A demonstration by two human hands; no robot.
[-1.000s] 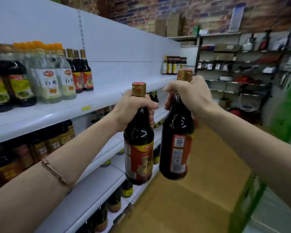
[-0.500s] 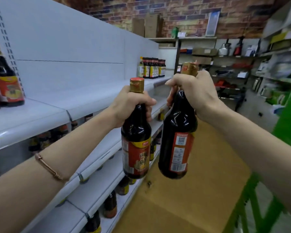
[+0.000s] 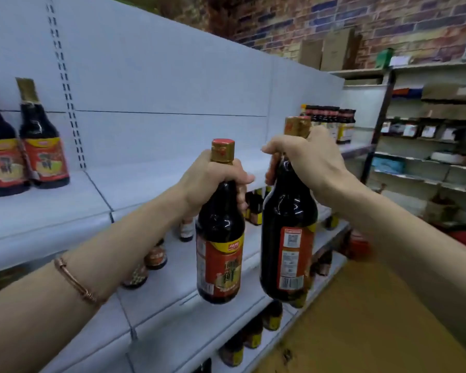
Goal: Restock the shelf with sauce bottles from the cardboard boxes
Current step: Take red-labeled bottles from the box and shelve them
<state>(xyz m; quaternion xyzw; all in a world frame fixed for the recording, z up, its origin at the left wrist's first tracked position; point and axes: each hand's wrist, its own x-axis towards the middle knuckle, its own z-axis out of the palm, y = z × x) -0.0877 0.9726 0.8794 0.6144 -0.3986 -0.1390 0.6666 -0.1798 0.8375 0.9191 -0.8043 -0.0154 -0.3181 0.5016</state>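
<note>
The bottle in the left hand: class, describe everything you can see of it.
The bottle in the left hand is dark and glossy, apparently glass, filled with dark sauce. It has a gold neck wrap with a red cap top, and a red label with a yellow band facing the camera. It hangs about upright in the air before the white shelves, gripped round the neck by the left hand, close beside the other held bottle.

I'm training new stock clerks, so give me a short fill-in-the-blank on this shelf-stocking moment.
1. Each of the hands grips a dark sauce bottle by its ____.
2. The left hand holds the left bottle, whose cap is ____ on top.
3. The right bottle, held by the right hand, shows its ____ label.
4. The bracelet is on the ____ wrist.

Missing: neck; red; back; left
</note>
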